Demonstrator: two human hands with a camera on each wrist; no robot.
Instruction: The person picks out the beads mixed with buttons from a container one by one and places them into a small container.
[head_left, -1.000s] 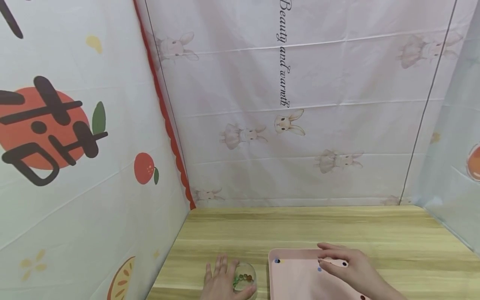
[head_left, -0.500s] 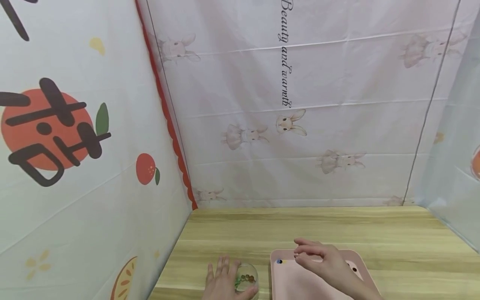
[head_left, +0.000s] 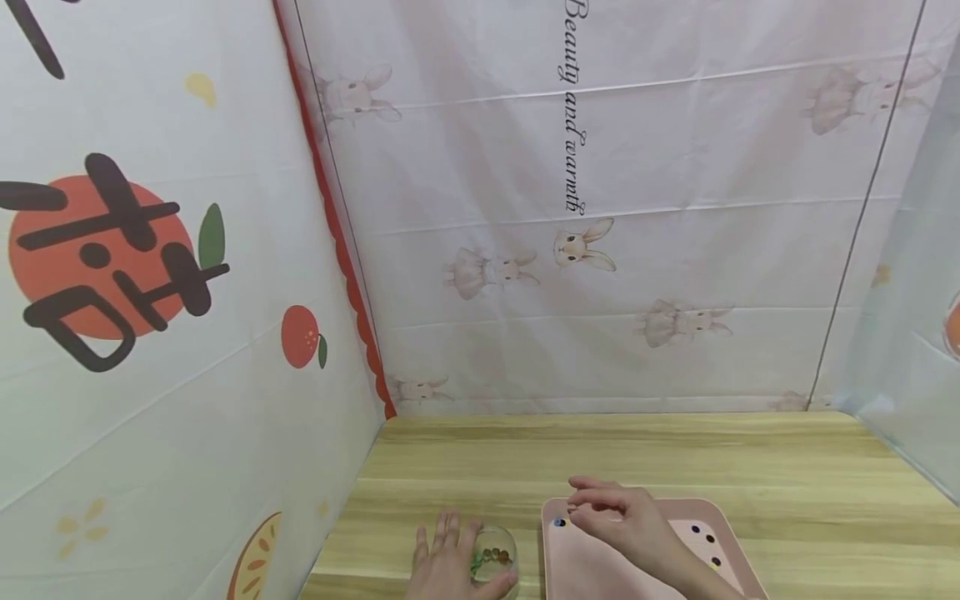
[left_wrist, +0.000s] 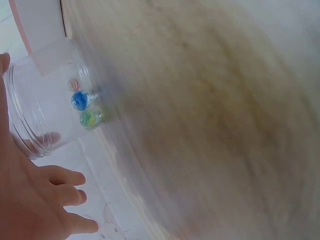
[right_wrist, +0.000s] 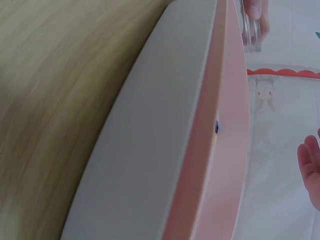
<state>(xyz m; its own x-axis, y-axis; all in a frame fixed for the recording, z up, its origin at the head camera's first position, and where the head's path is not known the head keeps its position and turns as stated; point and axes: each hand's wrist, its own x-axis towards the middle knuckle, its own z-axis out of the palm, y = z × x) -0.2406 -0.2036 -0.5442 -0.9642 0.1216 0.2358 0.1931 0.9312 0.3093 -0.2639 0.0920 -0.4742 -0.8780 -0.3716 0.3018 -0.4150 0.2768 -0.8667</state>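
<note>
My left hand holds a clear jar at its rim, thumb on one side and fingers on the other. At the jar's bottom lie several small glass marbles, among them a blue marble and a green marble. Over the left part of a pink tray hovers my right hand, thumb and index finger pinching a tiny reddish marble, mostly hidden by the fingertips. In the right wrist view the right hand shows only in part at the edge.
A blue-and-black pair of marbles lies in the tray's far left corner. Several dark marbles sit near its right side. The wooden table meets printed curtains at the back and sides.
My right hand has moved left across the tray with the small marble, uncovering the dark marbles on the right. The left hand stays on the jar.
</note>
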